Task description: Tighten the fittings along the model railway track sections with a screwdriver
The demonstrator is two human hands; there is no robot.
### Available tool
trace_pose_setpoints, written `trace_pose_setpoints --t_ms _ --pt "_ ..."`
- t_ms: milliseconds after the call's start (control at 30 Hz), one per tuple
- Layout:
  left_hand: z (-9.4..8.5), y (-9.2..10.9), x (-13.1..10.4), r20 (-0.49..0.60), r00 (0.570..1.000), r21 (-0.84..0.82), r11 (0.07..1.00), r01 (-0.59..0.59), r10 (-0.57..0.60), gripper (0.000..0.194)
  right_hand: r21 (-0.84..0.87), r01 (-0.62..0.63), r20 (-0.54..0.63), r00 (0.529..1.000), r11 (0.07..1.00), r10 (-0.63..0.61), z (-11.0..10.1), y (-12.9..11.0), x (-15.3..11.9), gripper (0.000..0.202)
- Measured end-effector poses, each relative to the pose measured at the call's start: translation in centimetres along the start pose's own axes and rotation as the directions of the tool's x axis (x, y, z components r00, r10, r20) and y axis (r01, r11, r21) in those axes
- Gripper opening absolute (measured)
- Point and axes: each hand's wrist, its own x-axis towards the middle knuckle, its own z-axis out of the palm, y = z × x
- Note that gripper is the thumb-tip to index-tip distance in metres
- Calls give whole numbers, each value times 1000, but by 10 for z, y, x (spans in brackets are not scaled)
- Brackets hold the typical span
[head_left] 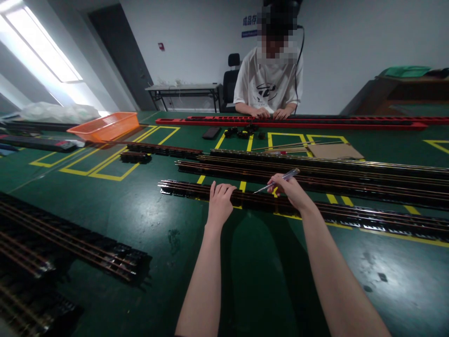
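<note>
A long black strip assembly [189,188] with thin metal rods along it lies crosswise on the green table [168,281]. My left hand [220,201] rests on this strip, its fingers bent over the far edge; whether they grip it is hard to tell. My right hand [286,187] is closed round a slim screwdriver-like tool [289,175] with a clear handle. The tool's thin tip points left and down, at the strip just right of my left hand. Whether the tip touches the strip cannot be made out.
More rodded strips [333,180] lie just beyond, others [87,243] at the left. Farther back are an orange basket [108,125], a short black piece [135,157], a cardboard sheet [335,150] and a red rail [315,123], where a person [268,84] works.
</note>
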Motion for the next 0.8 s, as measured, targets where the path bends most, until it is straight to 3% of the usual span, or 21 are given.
trace_pose_setpoints --t_ms 500,800 --pt "-4 -2 0 51 999 -111 994 17 -12 45 10 9 -11 1000 1000 -9 0 2 1 39" --pt "-12 3 -1 81 996 -166 985 40 -27 34 22 -10 -7 1000 1000 11 0 -1 0 37"
